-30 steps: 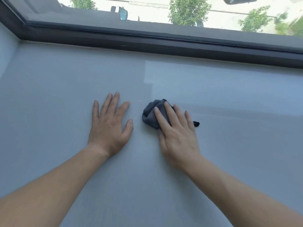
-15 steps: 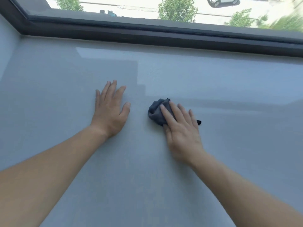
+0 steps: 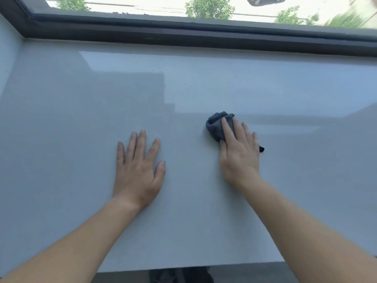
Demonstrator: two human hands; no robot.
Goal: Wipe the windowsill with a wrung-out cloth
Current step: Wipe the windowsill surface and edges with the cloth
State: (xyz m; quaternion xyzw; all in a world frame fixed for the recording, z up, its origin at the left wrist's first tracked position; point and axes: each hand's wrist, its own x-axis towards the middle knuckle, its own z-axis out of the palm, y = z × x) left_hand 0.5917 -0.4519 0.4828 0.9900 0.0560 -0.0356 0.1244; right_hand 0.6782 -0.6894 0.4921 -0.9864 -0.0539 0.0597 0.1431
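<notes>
daylight from the window frame (image 3: 183, 35) lay across the pale grey windowsill (image 3: 204, 221), which filled nearly the whole view. the cloth (image 3: 217, 127), a dark bunched wad, sat on the sill a little right of centre, well short of the frame. the right hand (image 3: 238, 156) lay flat over it, fingers (image 3: 228, 131) extended and close together, pressing the wad down rather than pinching it; a dark corner poked out by the little finger. to wipe well, it seemed best to keep that even downward pressure and run long overlapping passes toward the frame and corners. the left hand (image 3: 138, 176) was planted palm down on the bare sill, fingers spread, holding nothing, apparently as a brace. both forearms reached in from the near edge.
</notes>
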